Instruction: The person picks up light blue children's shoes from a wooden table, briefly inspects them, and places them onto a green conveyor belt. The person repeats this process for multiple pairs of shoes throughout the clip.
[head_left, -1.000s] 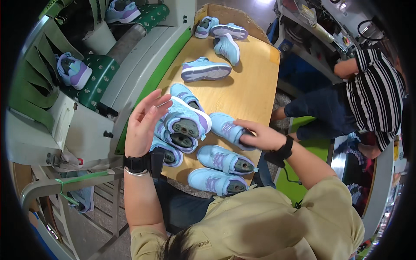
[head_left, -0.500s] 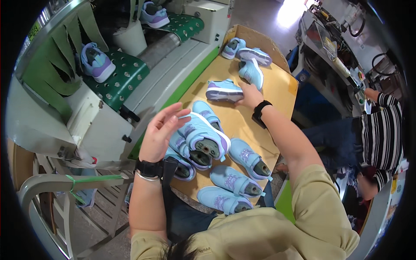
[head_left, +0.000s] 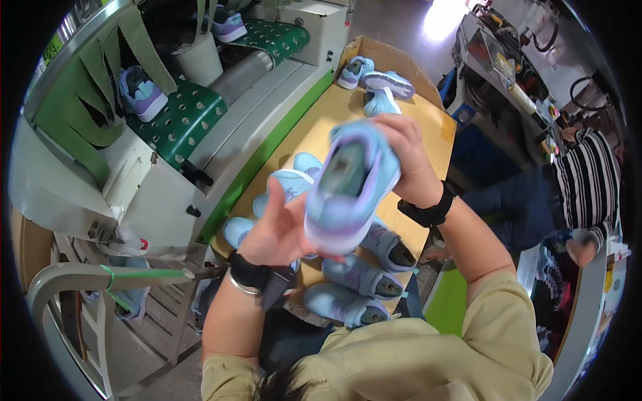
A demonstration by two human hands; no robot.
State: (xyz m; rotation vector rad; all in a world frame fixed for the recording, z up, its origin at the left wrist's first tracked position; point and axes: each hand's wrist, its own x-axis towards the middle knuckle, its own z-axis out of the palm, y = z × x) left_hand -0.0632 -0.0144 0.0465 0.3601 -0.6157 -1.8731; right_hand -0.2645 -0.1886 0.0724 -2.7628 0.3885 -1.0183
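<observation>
My right hand grips a light-blue and purple sneaker by its front part, fingers wrapped over the toe. The sneaker is raised above the board, its opening facing me and a dark green insert inside; motion blurs it. Beside and partly under its heel, my left hand is open, thumb standing apart and fingers reaching behind the shoe. Whether the left fingers press on it is hard to see. Below lie several similar sneakers, among them one sneaker near my body; others are partly covered by my hands.
A tan board bears the shoes, with more sneakers at its far end by a cardboard flap. On the left, a machine's green perforated belt carries sneakers. A person in a striped top works at right.
My right hand has lifted the sneaker from the far part of the board and brought it nearer to me. My left hand has turned palm up and moved right, to the shoe's heel.
</observation>
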